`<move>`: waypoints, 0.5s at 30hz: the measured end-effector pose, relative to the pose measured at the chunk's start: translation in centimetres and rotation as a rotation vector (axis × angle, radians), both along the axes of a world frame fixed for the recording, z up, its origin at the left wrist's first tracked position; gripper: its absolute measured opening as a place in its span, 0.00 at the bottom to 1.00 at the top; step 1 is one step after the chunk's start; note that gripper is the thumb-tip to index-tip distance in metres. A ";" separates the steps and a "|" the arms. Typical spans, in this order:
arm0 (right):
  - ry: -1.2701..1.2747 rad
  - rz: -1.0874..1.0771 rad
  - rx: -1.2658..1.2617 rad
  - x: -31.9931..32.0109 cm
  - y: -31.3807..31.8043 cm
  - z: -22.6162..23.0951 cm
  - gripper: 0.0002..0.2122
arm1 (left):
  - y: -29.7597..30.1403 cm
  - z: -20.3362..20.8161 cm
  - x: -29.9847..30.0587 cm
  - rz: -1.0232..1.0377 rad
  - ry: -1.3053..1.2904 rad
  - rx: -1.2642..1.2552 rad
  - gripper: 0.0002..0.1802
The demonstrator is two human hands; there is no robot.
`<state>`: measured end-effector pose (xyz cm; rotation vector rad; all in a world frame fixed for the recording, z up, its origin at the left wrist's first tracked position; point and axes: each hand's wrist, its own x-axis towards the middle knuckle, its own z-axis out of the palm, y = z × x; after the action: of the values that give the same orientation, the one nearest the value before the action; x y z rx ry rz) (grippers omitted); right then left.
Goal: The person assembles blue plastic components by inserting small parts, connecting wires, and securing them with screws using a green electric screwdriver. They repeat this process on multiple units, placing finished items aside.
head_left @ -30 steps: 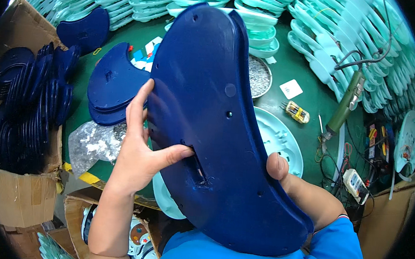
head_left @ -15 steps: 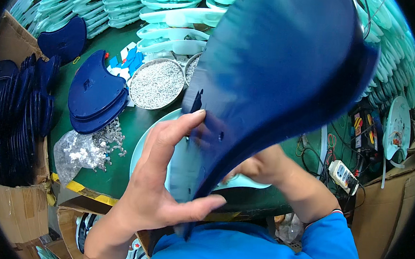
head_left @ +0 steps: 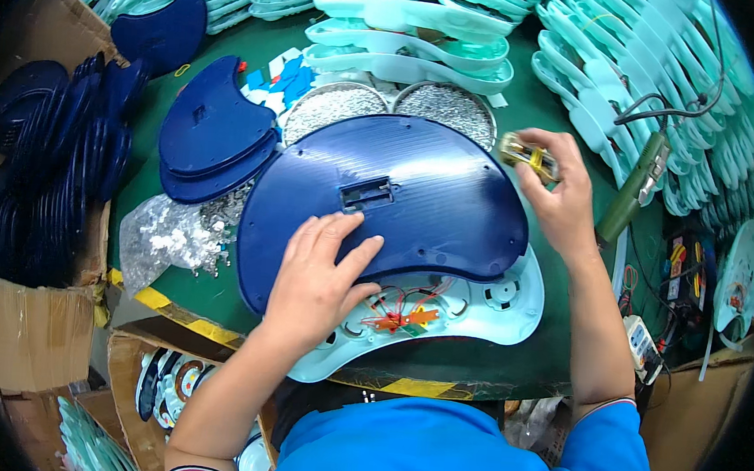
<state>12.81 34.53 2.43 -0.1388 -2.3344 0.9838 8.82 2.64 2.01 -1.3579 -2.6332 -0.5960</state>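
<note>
A navy-blue, bean-shaped plastic cover [head_left: 435, 169] with a rectangular slot lies over a mint-green shell [head_left: 517, 313] on the bench. Below the cover's curved near edge, the shell shows red wires and an orange part [head_left: 401, 319]. My left hand [head_left: 316, 275] rests on the cover near the slot, fingers stretched out and holding nothing. To the right of the cover, my right hand [head_left: 558, 183] is closed on a small boxy piece [head_left: 532, 157] with shiny and yellow parts; its exact kind is unclear.
Two round dishes [head_left: 333, 113] of small metal pieces stand behind the cover. Navy covers [head_left: 213, 125] and a plastic bag [head_left: 160, 236] sit at left. A green power screwdriver [head_left: 633, 189] hangs at right, near a meter [head_left: 642, 349]. Stacked mint shells [head_left: 410, 39] line the back.
The navy cover, raised and tilted before, now lies flat over the mint shell. My left hand has moved onto its face. My right hand has come out to the right with the small boxy piece.
</note>
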 end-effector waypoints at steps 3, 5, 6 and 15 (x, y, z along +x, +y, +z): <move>-0.070 0.453 -0.178 -2.2 -4.9 0.7 0.18 | 0.8 -0.6 0.9 0.037 0.062 0.060 0.29; -0.141 0.526 -0.193 -3.7 -8.0 0.1 0.19 | 1.1 -0.5 2.1 0.111 0.020 0.126 0.27; -0.121 0.531 -0.159 -4.5 -8.7 -0.7 0.18 | 1.3 -0.4 2.9 0.094 -0.047 0.220 0.25; -0.111 0.466 -0.107 -5.1 -10.2 -1.6 0.17 | 0.6 -3.3 11.8 0.146 -2.257 0.725 0.23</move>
<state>7.74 24.31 0.83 0.3320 -2.4701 1.3520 20.65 3.27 -1.32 0.4045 -1.9426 -3.9760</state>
